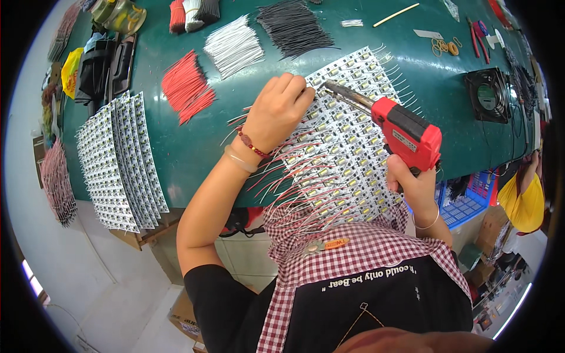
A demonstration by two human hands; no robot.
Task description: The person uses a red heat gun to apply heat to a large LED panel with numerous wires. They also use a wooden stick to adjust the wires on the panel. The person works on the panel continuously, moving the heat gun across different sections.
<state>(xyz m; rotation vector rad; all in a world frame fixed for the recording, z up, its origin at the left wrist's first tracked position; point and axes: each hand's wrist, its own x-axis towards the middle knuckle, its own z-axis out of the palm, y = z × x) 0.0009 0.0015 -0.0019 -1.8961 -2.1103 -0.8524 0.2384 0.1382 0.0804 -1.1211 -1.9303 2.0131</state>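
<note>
A panel of small white circuit boards lies over the table's near edge, against my checked apron. Red and white wires stick out along its left side, and white wires fringe its right side. My right hand grips a red and black soldering gun, whose tip points left over the upper part of the panel. Close to that tip, my left hand is closed in a pinch at the panel's upper left edge. What its fingertips hold is too small to make out. Wire ends show beyond the wrist.
Bundles of red wires, white wires and black wires lie on the green table. More board panels are stacked at the left. A small black fan, pliers and a blue basket are at the right.
</note>
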